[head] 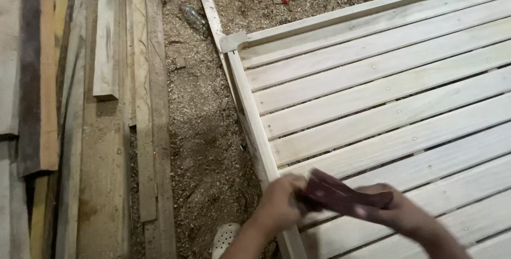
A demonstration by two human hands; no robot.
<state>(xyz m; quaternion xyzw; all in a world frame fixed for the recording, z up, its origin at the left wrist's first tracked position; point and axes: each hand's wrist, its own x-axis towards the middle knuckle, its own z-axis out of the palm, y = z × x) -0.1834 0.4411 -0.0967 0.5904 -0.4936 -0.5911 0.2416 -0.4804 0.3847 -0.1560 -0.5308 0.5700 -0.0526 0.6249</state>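
Both hands meeting low over the slatted wooden frame (372, 86), near its left rail. Left hand (281, 204) reaching in from below, fingers gripping one end of a dark red folded sheet (340, 194). Right hand (396, 214) angling in from the lower right, fingers pinching the other end. Sheet is hovering just above the slats, motion-blurred. Sawdust floor (202, 131) and stacked planks (106, 51) lying to the left

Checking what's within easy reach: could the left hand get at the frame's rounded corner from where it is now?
Probably yes, with a stretch. The left hand grips the dark red folded sheet beside the side rail, which runs bare to the rounded corner.
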